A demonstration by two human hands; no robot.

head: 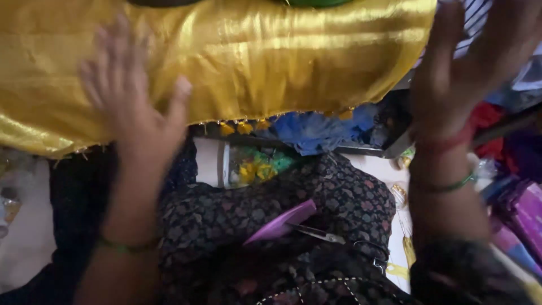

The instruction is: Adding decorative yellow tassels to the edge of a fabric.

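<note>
Presently, the left hand [132, 104] lies flat on the gold cloth [248, 56], fingers spread, palm down near the cloth's lower left edge. The right hand [468, 62] is raised at the cloth's right end, fingers open and apart; whether it touches the fabric cannot be told, as the hand is blurred. The cloth spans the upper part of the view, its fringed lower hem hanging over a heap of blue fabric [316, 130]. What carries the cloth is hidden beneath it.

Risks, as judged: scissors [319, 232] rest on the lap with a purple card [282, 221] just beside them; a shift of the knees could tip both off, and the blades lie close to the patterned garment [339, 197]. The slippery cloth is held only by one flat palm, so it could slide toward the lap and snag its fringe.

Unclear: a clear container [243, 165] with yellow and green contents sits below the hem, contents indistinct. Purple boxes [528, 212] at the right are cut off by the frame. Both hands are motion-blurred.
</note>
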